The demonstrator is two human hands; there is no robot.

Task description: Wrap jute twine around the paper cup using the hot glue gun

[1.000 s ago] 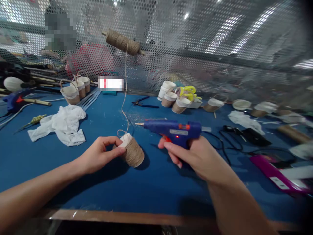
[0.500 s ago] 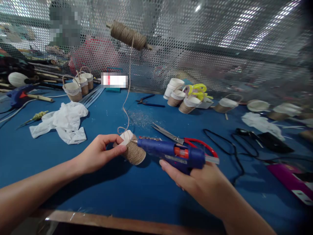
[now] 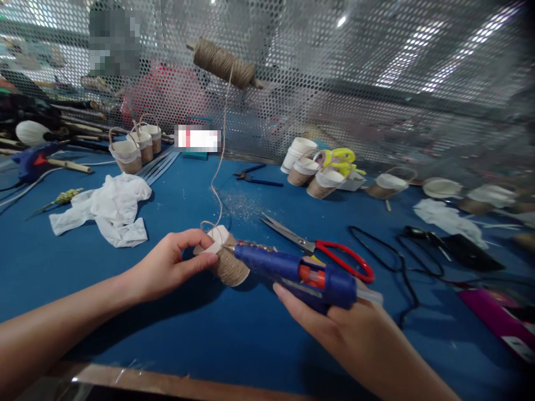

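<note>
Between its thumb and fingers, my left hand (image 3: 178,259) pinches the white upper part of a small paper cup (image 3: 232,267) that lies tilted above the blue table. Brown twine wraps the cup's side. My right hand (image 3: 338,328) grips a blue hot glue gun (image 3: 292,270) with a clear glue stick out of its back end. The gun's nozzle points left and meets, or nearly meets, the cup by the twine's edge. A loose strand of twine (image 3: 215,189) runs from the cup up to a twine spool (image 3: 223,62) on the mesh.
Red-handled scissors (image 3: 343,259) lie behind the glue gun, with pliers (image 3: 259,179) farther back. Twine-wrapped cups stand at the back left (image 3: 126,159) and back right (image 3: 324,184). A white cloth (image 3: 115,203) and a second glue gun (image 3: 33,161) are at left; black cord (image 3: 376,242) at right.
The glue gun's rear end has dipped slightly, while its nozzle stays at the cup. The left hand keeps the same pinch. The whole view has shifted a little.
</note>
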